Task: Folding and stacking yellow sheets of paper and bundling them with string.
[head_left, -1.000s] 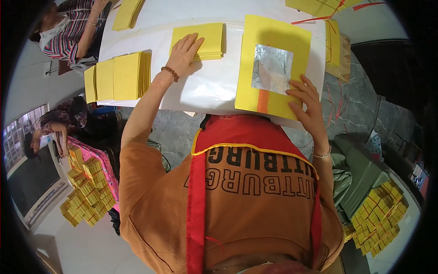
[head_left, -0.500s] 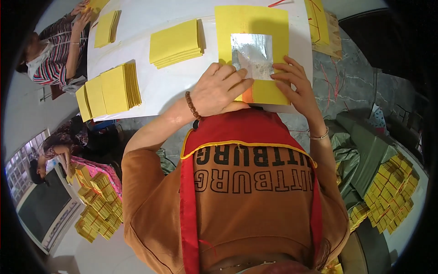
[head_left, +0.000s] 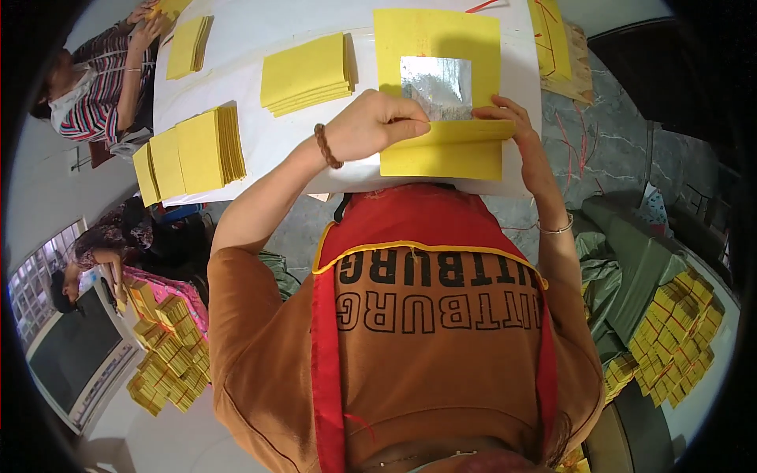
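Note:
A large stack or sheet of yellow paper (head_left: 394, 39) lies on the table in front of me, with a shiny silver foil square (head_left: 436, 83) on its middle. A flap of yellow paper (head_left: 465, 132) is lifted across it and covers the foil's near part. My left hand (head_left: 378, 126) pinches the flap toward its left end, thumb and forefinger pressed together. At the right end, my right hand (head_left: 524, 146) grips the flap, with its fingers behind the edge. Whether a single sheet or several lie under the flap, I cannot tell.
Folded yellow paper stacks (head_left: 306, 75) stand on the white table (head_left: 292, 150), with a fanned row (head_left: 197, 154) at its left edge. Tied yellow bundles (head_left: 678, 339) are piled at right and more bundles (head_left: 169, 347) at left. Two other people sit at the left.
The near edge of the yellow paper has come up into a flap folded away from me over the foil. My left hand has gone from lying on the paper to pinching the flap.

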Motion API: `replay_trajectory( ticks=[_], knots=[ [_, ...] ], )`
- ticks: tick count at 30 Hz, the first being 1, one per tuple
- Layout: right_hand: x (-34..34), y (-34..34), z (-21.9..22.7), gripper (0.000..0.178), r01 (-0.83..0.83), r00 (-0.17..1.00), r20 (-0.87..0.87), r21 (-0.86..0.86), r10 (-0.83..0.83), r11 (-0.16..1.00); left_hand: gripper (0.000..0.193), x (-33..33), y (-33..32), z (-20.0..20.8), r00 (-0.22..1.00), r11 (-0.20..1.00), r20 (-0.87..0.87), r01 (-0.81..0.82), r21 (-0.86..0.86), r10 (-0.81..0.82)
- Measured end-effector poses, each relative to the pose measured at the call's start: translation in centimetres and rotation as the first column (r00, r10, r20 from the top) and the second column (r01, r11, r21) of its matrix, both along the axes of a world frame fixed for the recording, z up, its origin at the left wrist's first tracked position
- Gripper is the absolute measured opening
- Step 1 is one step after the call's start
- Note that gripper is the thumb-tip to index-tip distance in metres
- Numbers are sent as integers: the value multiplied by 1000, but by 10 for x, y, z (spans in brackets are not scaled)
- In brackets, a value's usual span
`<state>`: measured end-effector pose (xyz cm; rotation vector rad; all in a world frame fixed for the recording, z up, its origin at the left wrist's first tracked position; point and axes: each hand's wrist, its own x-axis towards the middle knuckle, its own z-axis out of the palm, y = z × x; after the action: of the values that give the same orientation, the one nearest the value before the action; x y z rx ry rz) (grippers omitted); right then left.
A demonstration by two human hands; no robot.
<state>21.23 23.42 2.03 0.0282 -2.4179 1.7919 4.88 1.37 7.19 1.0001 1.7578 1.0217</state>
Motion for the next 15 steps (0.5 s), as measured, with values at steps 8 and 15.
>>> replay_trajectory(
  ticks=[8,15],
  knots=[
    [-2,2,-3,50,-17,1000,26,14,16,1000,18,-19,4,-8,977,997,208,62,-47,-51],
    [0,0,-4,54,30,999,39,30,-31,999,18,-22,7,-6,972,995,226,75,-63,-59]
  ],
)
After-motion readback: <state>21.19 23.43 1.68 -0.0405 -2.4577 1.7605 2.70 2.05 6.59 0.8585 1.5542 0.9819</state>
